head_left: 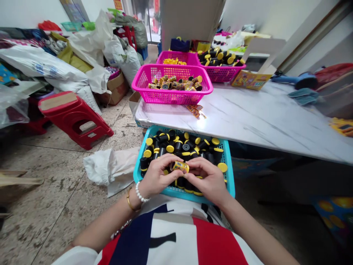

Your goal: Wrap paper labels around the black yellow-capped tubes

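Observation:
Between my two hands is a small cylinder with a yellow printed label (180, 167), lying on its side. My left hand (160, 174) has its thumb and fingers closed on the left end. My right hand (208, 178) pinches the right end with thumb and fingertips. Both hands are above a turquoise basket (231, 180), which rests at my lap. Inside it lie many small black cylinders with yellow caps (178, 146), jumbled and unlabelled. My fingers hide part of the labelled cylinder and some pieces below.
On the marble-patterned table (237, 114) stands a pink basket (172, 97) of labelled cylinders, with label strips (196, 110) before it. Behind are another pink basket (220, 73) of black cylinders and a printed carton (250, 80). A red stool (68, 114) and white sack (110, 167) are left.

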Action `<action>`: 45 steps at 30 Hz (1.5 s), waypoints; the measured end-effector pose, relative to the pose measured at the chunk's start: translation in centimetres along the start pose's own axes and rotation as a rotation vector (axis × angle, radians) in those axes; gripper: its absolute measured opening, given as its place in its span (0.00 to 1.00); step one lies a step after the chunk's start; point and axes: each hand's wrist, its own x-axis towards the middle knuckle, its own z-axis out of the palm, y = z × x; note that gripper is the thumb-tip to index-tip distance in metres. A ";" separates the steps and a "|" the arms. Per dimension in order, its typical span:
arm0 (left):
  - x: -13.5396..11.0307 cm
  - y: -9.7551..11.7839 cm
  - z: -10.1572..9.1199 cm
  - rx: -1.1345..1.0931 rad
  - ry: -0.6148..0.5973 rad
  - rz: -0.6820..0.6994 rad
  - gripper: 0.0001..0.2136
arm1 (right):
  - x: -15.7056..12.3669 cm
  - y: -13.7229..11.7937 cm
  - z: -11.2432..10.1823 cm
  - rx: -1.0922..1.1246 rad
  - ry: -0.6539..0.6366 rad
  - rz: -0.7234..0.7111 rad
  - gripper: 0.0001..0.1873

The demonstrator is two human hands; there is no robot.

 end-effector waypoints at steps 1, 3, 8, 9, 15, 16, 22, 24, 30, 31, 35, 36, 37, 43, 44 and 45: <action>0.2 0.1 -0.1 0.068 0.002 0.030 0.11 | -0.1 0.1 0.4 0.049 0.010 0.040 0.08; 0.5 0.2 -0.1 0.090 -0.017 0.014 0.09 | -0.2 0.1 0.8 0.081 0.031 0.062 0.08; 0.9 0.0 0.0 -0.319 -0.076 -0.148 0.16 | 0.0 -0.2 0.1 0.186 -0.003 0.066 0.16; 0.9 0.0 0.0 -0.373 -0.097 -0.174 0.17 | 0.1 -0.3 -0.1 0.213 -0.028 0.077 0.17; 0.6 -0.8 -0.1 -0.562 -0.241 -0.283 0.22 | 0.1 -0.7 -0.5 0.209 -0.044 0.018 0.07; 0.5 -1.0 0.0 -0.603 -0.248 -0.296 0.24 | 0.1 -0.7 -0.5 0.198 -0.013 -0.006 0.07; 0.2 -2.2 0.3 -0.703 -0.238 -0.388 0.15 | 0.3 -1.2 -0.4 0.039 -0.030 -0.097 0.10; 0.2 -2.2 0.4 -0.722 -0.249 -0.406 0.13 | 0.5 -1.6 -0.5 -0.047 -0.104 -0.148 0.13; 0.1 -2.0 0.9 -0.825 -0.305 -0.472 0.16 | 0.3 -1.8 -0.6 -0.139 -0.096 -0.381 0.15; 0.0 -2.0 0.9 -0.827 -0.296 -0.477 0.16 | 0.1 -1.7 -0.5 -0.142 -0.087 -0.392 0.16; -0.2 -1.8 1.0 -0.834 -0.242 -0.478 0.14 | -0.8 -1.0 -0.3 -0.189 0.018 -0.362 0.16; -0.3 -1.8 1.0 -0.838 -0.223 -0.475 0.14 | -0.9 -0.8 -0.3 -0.178 0.068 -0.315 0.15; -0.3 -1.7 1.0 -0.840 -0.204 -0.474 0.14 | -1.0 -0.6 -0.3 -0.150 0.108 -0.248 0.14; -0.4 -1.2 1.2 -0.835 -0.195 -0.485 0.15 | -1.1 -0.6 -0.3 0.067 0.014 0.032 0.21; -0.4 -1.2 1.2 -0.830 -0.203 -0.484 0.15 | -1.1 -0.8 -0.3 0.051 -0.008 0.023 0.22; -0.4 -1.1 1.3 -0.823 -0.206 -0.486 0.15 | -1.1 -0.9 -0.3 0.019 -0.028 0.007 0.22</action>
